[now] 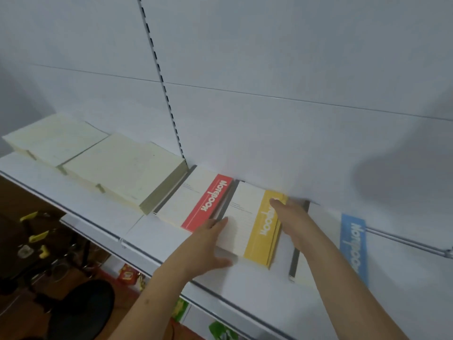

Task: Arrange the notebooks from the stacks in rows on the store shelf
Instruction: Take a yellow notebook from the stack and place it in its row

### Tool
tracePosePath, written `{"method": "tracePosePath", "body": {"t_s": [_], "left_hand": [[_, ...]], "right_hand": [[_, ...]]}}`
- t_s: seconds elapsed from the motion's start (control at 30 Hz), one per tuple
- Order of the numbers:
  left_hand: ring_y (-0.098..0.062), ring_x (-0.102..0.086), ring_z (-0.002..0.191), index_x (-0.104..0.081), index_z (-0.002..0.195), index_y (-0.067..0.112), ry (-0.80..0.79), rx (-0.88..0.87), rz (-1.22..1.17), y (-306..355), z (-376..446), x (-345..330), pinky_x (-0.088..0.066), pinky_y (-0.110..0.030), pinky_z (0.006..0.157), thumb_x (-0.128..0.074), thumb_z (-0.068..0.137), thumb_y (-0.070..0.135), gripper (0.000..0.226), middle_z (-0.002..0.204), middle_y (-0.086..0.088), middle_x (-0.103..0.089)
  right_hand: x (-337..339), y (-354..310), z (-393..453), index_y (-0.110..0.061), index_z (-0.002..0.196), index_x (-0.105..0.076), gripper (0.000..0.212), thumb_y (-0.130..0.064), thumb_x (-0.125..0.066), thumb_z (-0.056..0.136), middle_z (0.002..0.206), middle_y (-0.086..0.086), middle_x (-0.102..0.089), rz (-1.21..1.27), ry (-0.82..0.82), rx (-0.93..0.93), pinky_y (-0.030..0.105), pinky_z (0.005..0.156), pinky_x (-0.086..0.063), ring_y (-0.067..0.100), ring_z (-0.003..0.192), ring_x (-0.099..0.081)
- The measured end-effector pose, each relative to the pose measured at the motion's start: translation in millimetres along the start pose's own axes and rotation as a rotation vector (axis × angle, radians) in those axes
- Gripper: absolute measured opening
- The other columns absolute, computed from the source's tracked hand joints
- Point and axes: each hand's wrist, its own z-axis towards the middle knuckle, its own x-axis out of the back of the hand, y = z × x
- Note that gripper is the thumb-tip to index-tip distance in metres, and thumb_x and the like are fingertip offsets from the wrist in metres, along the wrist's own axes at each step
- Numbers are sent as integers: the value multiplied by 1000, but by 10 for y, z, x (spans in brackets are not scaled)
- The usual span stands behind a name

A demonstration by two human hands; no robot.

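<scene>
A stack of notebooks with a yellow band [260,229] lies flat on the white store shelf [103,212]. My left hand [208,244] presses its near left edge with straight fingers, thumb at the front corner. Along the stack's right side lies my right hand [291,217], flat, its fingertips reaching the far corner. To the left lies a stack with a red band [206,204], set against the back wall. A notebook with a blue band [353,246] lies to the right, partly hidden by my right forearm.
Two tall cream stacks [122,168] [54,138] sit further left on the shelf. A slotted upright [161,77] runs up the white back panel. Below the shelf are a black stool [81,312], dark floor clutter and colourful packets [127,276].
</scene>
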Motion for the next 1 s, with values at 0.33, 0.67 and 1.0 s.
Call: {"method": "tracePosePath", "body": {"t_s": [0.33, 0.67, 1.0], "left_hand": [[-15, -40, 134, -25, 155, 29, 30, -139, -23, -95, 278, 9, -35, -23, 106, -77, 83, 29, 89, 146, 2, -39], [-33, -18, 145, -7, 157, 26, -47, -106, -21, -16, 300, 33, -31, -41, 115, -81, 77, 37, 110, 156, -15, -12], [-12, 3, 151, -6, 158, 29, 99, -626, -210, 1159, -495, -220, -13, -23, 115, -64, 89, 51, 93, 165, 3, 3]], "right_hand": [[-211, -76, -105, -13, 131, -55, 39, -28, -55, 94, 125, 8, -62, 313, 94, -38, 30, 81, -51, 23, 106, -61], [-274, -264, -641, -13, 158, -9, 72, -41, -46, 103, 164, 7, -12, 434, 189, -22, 38, 123, -15, 21, 150, -16], [542, -137, -1922, -33, 157, -18, 65, -61, -31, 100, 163, -11, -16, 114, 618, 288, 42, 122, -15, 15, 150, -18]]}}
